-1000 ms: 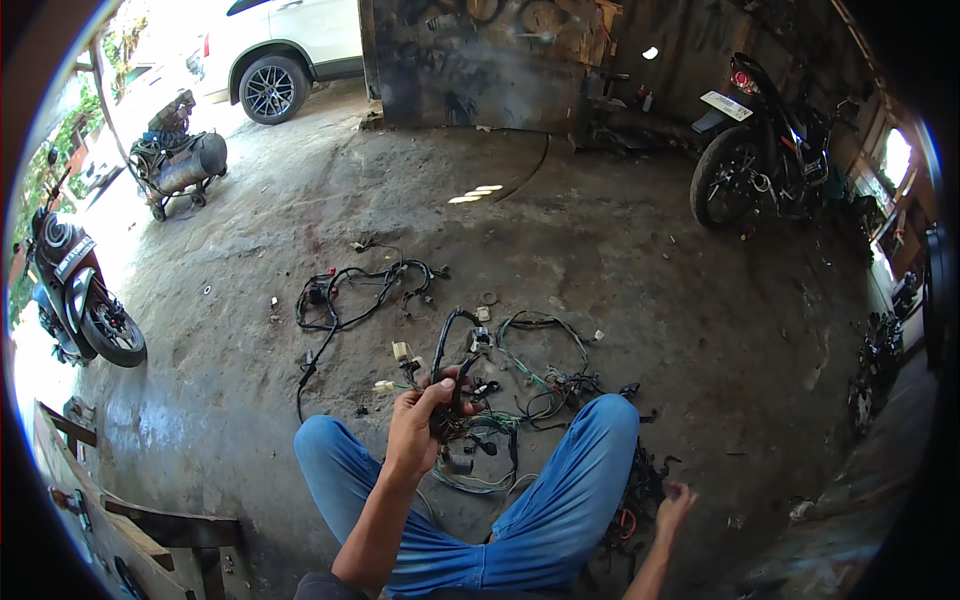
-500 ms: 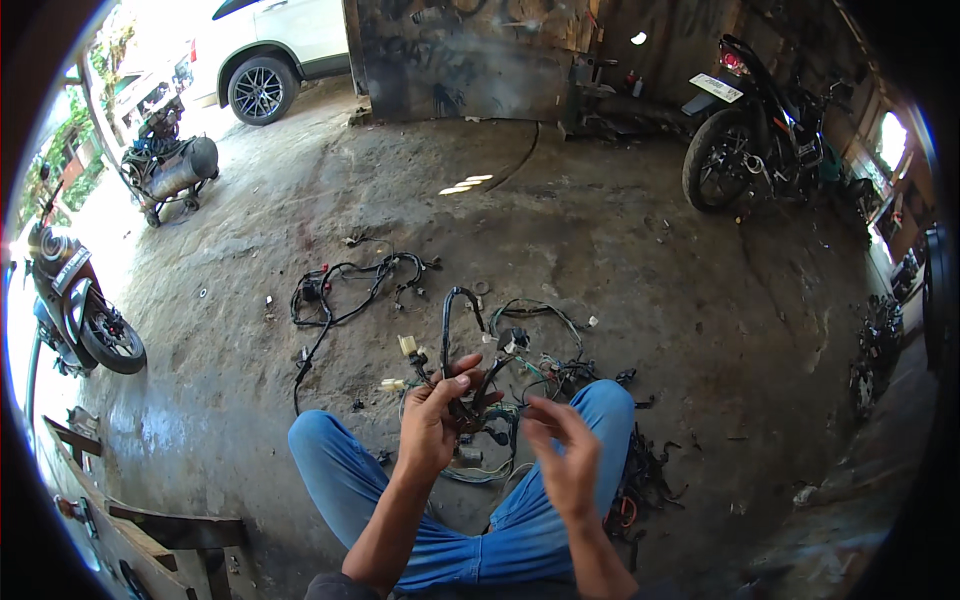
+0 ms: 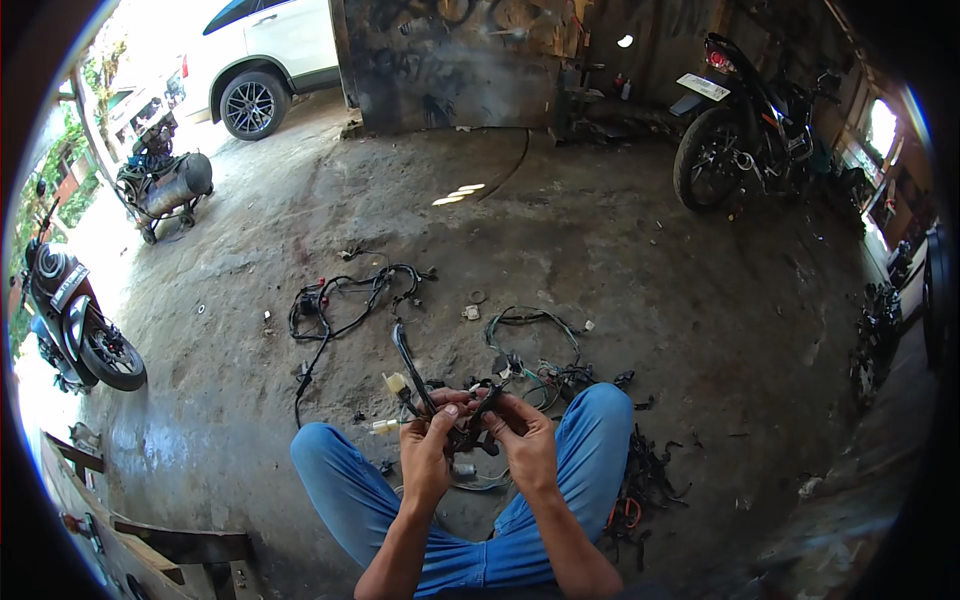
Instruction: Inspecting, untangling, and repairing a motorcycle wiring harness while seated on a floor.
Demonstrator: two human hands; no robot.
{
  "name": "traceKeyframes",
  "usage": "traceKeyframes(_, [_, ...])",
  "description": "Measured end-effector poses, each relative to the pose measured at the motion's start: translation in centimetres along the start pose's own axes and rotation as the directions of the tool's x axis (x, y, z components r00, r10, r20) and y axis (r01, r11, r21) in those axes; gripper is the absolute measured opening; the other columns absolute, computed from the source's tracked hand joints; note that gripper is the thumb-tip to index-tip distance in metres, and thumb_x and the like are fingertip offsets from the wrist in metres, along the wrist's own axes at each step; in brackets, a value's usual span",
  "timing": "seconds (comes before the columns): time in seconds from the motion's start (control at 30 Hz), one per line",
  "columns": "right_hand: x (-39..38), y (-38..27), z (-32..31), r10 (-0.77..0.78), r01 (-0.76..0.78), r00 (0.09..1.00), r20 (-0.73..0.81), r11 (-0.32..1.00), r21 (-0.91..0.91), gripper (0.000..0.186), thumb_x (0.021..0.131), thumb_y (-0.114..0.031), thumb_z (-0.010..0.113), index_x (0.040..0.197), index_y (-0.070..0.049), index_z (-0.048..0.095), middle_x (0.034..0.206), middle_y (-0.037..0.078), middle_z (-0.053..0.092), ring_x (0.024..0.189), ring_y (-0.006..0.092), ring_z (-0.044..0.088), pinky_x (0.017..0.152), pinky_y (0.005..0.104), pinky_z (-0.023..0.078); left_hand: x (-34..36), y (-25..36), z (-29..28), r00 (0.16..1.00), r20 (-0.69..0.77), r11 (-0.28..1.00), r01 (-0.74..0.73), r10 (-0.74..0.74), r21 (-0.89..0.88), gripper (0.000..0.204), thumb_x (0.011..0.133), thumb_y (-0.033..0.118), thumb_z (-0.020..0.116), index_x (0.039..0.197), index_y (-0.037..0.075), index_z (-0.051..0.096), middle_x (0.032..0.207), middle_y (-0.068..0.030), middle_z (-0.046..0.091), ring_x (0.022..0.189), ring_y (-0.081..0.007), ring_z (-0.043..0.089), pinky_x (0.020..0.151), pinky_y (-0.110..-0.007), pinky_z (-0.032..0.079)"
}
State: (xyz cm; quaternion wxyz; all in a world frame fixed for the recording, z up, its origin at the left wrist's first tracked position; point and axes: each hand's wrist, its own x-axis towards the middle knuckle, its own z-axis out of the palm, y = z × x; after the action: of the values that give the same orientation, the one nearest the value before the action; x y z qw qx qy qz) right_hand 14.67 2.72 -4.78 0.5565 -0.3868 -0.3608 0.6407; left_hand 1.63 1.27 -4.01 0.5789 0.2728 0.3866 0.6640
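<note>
There are two hands, one left hand point(image 3: 426, 462) and one right hand point(image 3: 530, 458), on one dark wire bundle point(image 3: 463, 438); two cream connectors point(image 3: 395, 384) near the left hand; one black harness point(image 3: 308, 303) and one loop of greenish wires point(image 3: 512, 320) on the floor point(image 3: 640, 330); two motorcycles, a left motorcycle point(image 3: 64, 290) and a right motorcycle point(image 3: 762, 135); one white car point(image 3: 285, 40), showing one wheel point(image 3: 253, 105); one air compressor point(image 3: 180, 187).

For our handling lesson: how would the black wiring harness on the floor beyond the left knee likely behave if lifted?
The black wiring harness would probably sag rather than hold its shape, since it lies in loose curves. Its dark block might swing or drag, being the harness's bulkiest visible part.
</note>
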Motion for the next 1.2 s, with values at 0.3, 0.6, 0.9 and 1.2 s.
traceKeyframes(0.3, [-0.1, -3.9, -2.0, -0.171, 0.284, 0.959, 0.227, 0.589, -0.756, 0.028, 0.091, 0.000, 0.065, 0.119, -0.003, 0.070, 0.104, 0.011, 0.071, 0.090, 0.0164, 0.067, 0.078, 0.0296, 0.053, 1.5, -0.5, -2.3, 0.936, -0.051, 0.849, -0.293, 0.349, 0.439, 0.040, 0.107, 0.028, 0.045, 0.123, -0.004, 0.063, 0.099, -0.0070, 0.064, 0.074, -0.0117, 0.067, 0.063, -0.026, 0.053])
traceKeyframes(0.6, [-3.0, -6.9, -18.1, -0.478, 0.038, 0.774, -0.415, 0.690, -0.723, 0.029, 0.101, -0.022, 0.057, 0.103, 0.005, 0.067, 0.092, 0.006, 0.067, 0.083, 0.0132, 0.060, 0.072, 0.0291, 0.048, 3.4, 2.7, -2.4, 0.985, -0.080, 0.985, -0.143, 0.151, 0.098, 0.047, 0.108, 0.032, 0.040, 0.131, -0.007, 0.052, 0.110, -0.0112, 0.059, 0.070, -0.0218, 0.071, 0.060, -0.039, 0.064])
traceKeyframes(0.9, [-11.9, 5.1, -32.9, -0.493, -0.679, 0.621, -0.609, 0.048, -0.732, 0.036, 0.104, -0.020, 0.051, 0.131, 0.003, 0.059, 0.116, 0.021, 0.060, 0.110, 0.0323, 0.062, 0.093, 0.0416, 0.050, 4.6, 3.1, -1.3, 0.991, 0.038, 0.989, -0.130, 0.128, 0.074, 0.046, 0.108, 0.033, 0.039, 0.134, -0.002, 0.053, 0.131, -0.0171, 0.057, 0.103, -0.0327, 0.072, 0.071, -0.031, 0.061])
traceKeyframes(1.2, [-6.1, -4.4, -10.9, -0.393, 0.205, 0.909, -0.138, 0.711, -0.672, 0.030, 0.099, -0.013, 0.060, 0.127, -0.001, 0.061, 0.113, 0.012, 0.068, 0.106, 0.0210, 0.065, 0.095, 0.0347, 0.051, 4.9, 3.2, 0.3, 0.985, 0.170, 0.971, 0.003, 0.038, -0.240, 0.050, 0.108, 0.041, 0.035, 0.139, 0.003, 0.047, 0.140, -0.0158, 0.050, 0.129, -0.0377, 0.052, 0.104, -0.054, 0.048])
